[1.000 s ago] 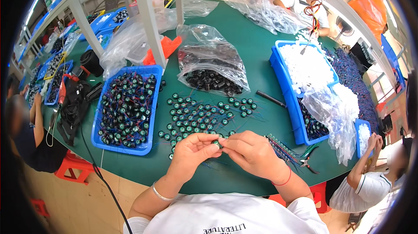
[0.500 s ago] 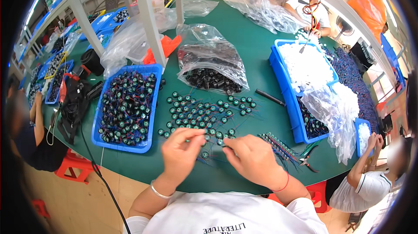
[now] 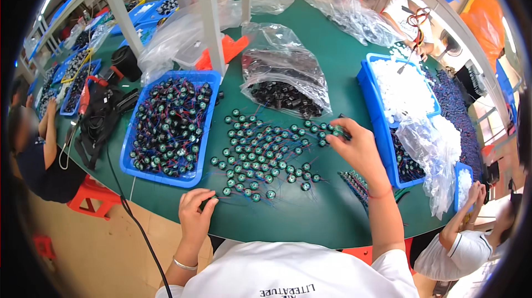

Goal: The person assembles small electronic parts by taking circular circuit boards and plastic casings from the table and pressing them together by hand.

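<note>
Many small round black components with green circuit tops and thin red and blue wires [image 3: 252, 157] lie in loose rows on the green table. My left hand [image 3: 195, 215] is at the near left edge of this group, thumb and fingertips pinched together; a dark bit shows at the tips, too small to name. My right hand [image 3: 357, 145] reaches to the far right end of the rows, thumb and forefinger closing around a small round wired component [image 3: 337, 130]. Beside my right forearm lies a row of wired strips [image 3: 354, 187], partly covered by the arm.
A blue tray [image 3: 206, 126] of the same components stands left. Behind the rows lies a clear bag of black parts [image 3: 285, 90]. Blue bins [image 3: 382, 126] with white pieces stand right, a plastic bag [image 3: 424, 154] draped over them. A cable [image 3: 130, 215] hangs left. Co-workers sit both sides.
My hands have parted: the left moved left and nearer me, the right moved far and right. Components lie where my hands were, and the view has shifted slightly. The pliers are now mostly hidden.
</note>
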The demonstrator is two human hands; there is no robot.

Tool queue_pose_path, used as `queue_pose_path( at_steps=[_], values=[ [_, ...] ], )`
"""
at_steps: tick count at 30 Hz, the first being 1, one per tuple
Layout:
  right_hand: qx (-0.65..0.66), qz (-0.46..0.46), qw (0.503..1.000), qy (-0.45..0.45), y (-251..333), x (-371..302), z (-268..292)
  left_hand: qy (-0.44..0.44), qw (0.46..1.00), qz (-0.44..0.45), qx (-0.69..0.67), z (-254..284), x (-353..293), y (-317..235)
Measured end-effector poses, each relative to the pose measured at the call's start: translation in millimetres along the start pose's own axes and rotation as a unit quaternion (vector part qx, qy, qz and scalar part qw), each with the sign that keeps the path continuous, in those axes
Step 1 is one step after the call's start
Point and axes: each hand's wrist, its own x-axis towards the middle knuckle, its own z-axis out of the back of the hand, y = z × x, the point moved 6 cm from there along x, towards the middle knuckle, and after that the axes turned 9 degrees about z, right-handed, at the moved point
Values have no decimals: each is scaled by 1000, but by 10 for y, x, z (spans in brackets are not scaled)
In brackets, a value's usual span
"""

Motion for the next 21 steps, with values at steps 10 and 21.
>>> queue_pose_path(
  at_steps=[10, 21],
  values=[
    [-235, -6, 972, 29, -543, 716, -866, -101, 982, -145, 72, -90, 32, -295],
    [80, 247, 965, 26, 946, 68, -418, 260, 823, 104, -493, -607, 405, -999]
  ],
)
